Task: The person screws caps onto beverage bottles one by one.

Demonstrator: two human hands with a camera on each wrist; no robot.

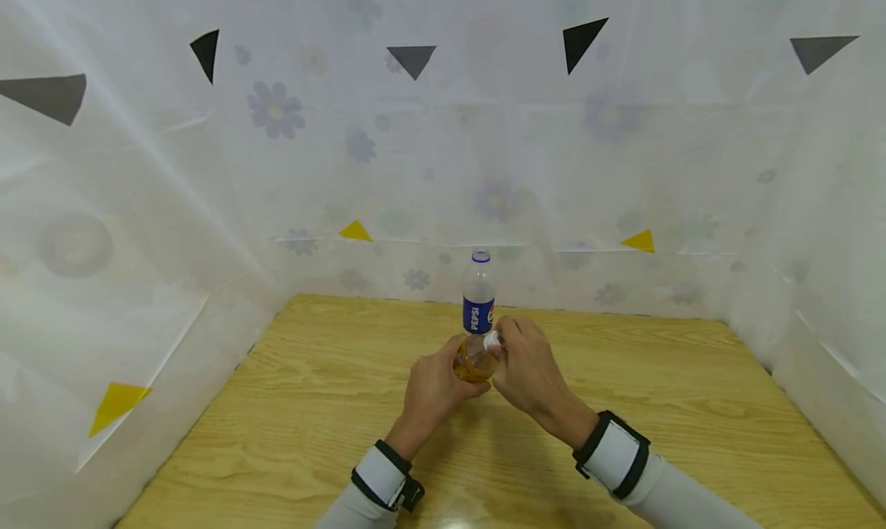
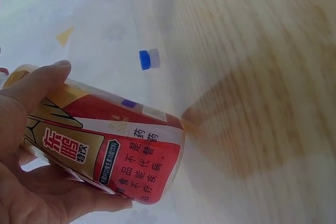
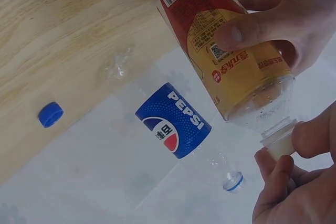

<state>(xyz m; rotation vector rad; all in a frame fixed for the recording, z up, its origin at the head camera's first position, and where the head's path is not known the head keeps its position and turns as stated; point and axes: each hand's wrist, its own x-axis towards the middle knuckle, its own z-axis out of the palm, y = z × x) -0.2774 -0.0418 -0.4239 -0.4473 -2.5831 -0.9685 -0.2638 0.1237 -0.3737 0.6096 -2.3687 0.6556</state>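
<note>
Left hand: fingers and thumb wrapped around the body of the Dongpeng energy-drink bottle.
Right hand: thumb and fingers pinching the white cap at that bottle's neck.
Dongpeng bottle: over the middle of the wood-grain table, tilted, neck leaning toward the right hand; red-and-gold label (whether the base touches the wood, I cannot tell).
Pepsi bottle: upright and uncapped, just beyond the hands, blue label, near the far table edge.
Blue cap: on the table, to the right of the Pepsi bottle; hidden from the head view.
Table edges: far edge meets the flower-printed sheeting; left and right edges well apart from both hands.
Room for moving: wood surface stretches widely left and right of the hands; tightest on the far side, where the Pepsi bottle stands close to the held one.
Sheeting marks: yellow triangles low, dark triangles higher up.
</note>
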